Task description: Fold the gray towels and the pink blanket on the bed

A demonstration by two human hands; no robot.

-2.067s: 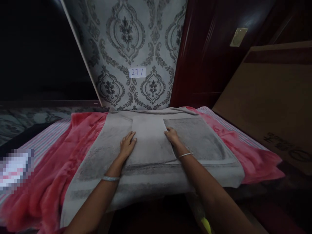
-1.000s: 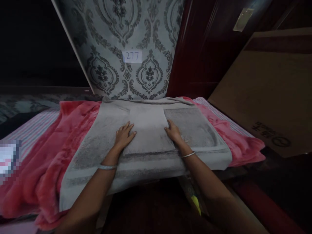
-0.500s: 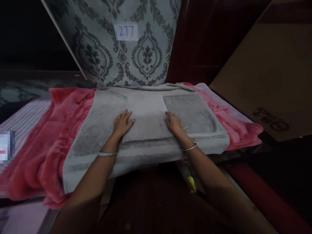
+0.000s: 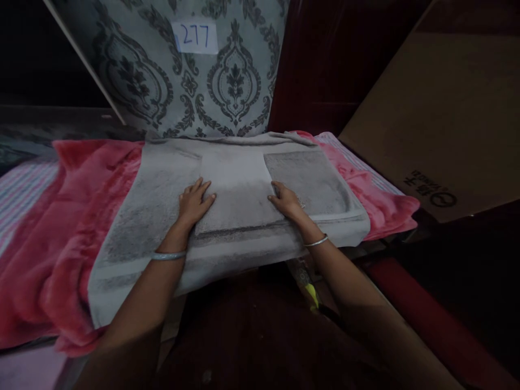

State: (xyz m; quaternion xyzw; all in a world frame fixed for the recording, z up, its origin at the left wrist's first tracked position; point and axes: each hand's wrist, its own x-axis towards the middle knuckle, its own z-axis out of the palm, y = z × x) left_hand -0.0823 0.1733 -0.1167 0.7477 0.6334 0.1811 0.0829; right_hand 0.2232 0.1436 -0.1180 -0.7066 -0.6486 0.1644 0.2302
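Note:
A folded grey towel (image 4: 238, 200) lies flat in the middle of a larger grey cloth (image 4: 138, 216) with pale borders. My left hand (image 4: 194, 203) rests palm down at the folded towel's left edge, its fingers spread. At the opposite edge is my right hand (image 4: 286, 200), with thumb and forefinger apart and touching the towel's side; its other fingers are partly curled and hidden. Each wrist wears a bangle.
Beneath the grey cloth a pink plush blanket (image 4: 69, 244) shows at both sides, over a striped sheet (image 4: 28, 189). A large cardboard box (image 4: 447, 119) leans at the right. Behind, patterned wallpaper (image 4: 162, 92) carries a paper label (image 4: 195, 36) reading 277.
The whole scene has shifted a little left and up as the head view moved. My hands keep about the same places at the folded towel's two sides; the right thumb and forefinger look farther apart.

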